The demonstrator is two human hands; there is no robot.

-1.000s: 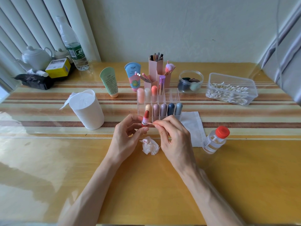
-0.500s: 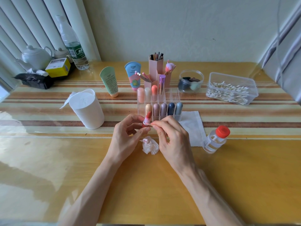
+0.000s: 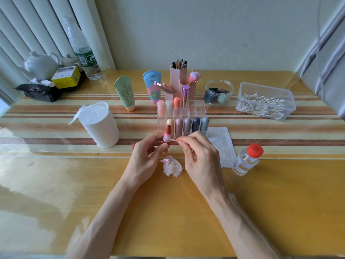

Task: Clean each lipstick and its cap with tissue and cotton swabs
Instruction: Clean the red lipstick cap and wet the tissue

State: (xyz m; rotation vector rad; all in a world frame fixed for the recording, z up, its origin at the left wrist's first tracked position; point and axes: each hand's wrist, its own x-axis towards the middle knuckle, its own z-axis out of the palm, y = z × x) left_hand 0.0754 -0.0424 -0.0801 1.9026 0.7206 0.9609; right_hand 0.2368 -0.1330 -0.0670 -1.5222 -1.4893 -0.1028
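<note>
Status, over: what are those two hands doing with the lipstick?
Left hand grips uncapped red lipstick, upright. Right hand pinches cotton swab, tip at its collar. Crumpled tissue on table below; nothing blocking.

Back left: white teapot [image 3: 40,65], yellow box [image 3: 66,76], water bottle [image 3: 84,51]
Middle: green tube [image 3: 124,92] and blue tube [image 3: 153,86], both standing cap-down
Right: clear jar [image 3: 218,93] of sponges
</note>
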